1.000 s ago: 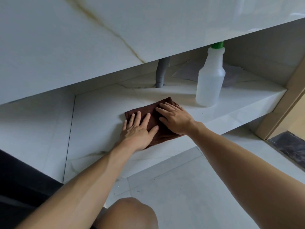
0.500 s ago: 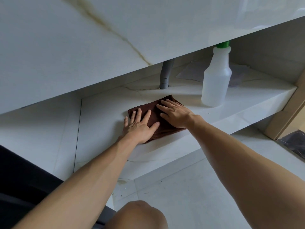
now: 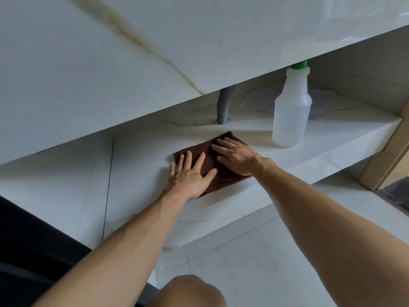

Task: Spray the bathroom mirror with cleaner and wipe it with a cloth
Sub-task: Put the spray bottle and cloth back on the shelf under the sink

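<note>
The brown cloth (image 3: 208, 161) is lying folded on the white shelf (image 3: 309, 151) under the counter. The left hand (image 3: 190, 173) and right hand (image 3: 238, 157) are laid flat and open on it, nothing gripped. It looks soft and thick. It should be pinched at one edge and lifted together. The bottle (image 3: 291, 107) is standing just beside it.

No text, label, brand, number or sign can be read anywhere in the frame; the spray bottle (image 3: 291, 109) at the upper right, standing on the shelf (image 3: 332, 138), has a plain, unmarked translucent body.
</note>
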### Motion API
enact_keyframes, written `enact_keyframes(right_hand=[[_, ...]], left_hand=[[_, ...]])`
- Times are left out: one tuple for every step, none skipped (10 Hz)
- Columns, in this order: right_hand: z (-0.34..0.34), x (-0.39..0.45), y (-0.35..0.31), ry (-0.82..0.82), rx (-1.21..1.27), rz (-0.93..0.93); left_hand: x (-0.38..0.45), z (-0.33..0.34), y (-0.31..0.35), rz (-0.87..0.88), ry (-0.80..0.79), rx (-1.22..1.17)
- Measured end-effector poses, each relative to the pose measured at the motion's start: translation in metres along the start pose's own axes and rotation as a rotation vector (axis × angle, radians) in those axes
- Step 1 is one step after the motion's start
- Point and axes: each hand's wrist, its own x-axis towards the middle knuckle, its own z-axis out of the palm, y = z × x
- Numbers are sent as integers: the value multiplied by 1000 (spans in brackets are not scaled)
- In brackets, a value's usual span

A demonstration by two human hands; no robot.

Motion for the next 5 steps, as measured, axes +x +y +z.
enact_keyframes(right_hand=[[0, 0, 0, -1, 0, -1], [1, 1, 1, 1, 0, -1], [1, 1, 0, 2, -1, 2], [1, 1, 0, 1, -3, 5], [1, 1, 0, 0, -3, 4]], left_hand=[[1, 0, 0, 6, 2, 0], [1, 0, -2, 10, 3, -8], [1, 1, -3, 13, 9, -19], [0, 0, -2, 14, 4, -24], [-1, -2, -2, 13, -4, -23]])
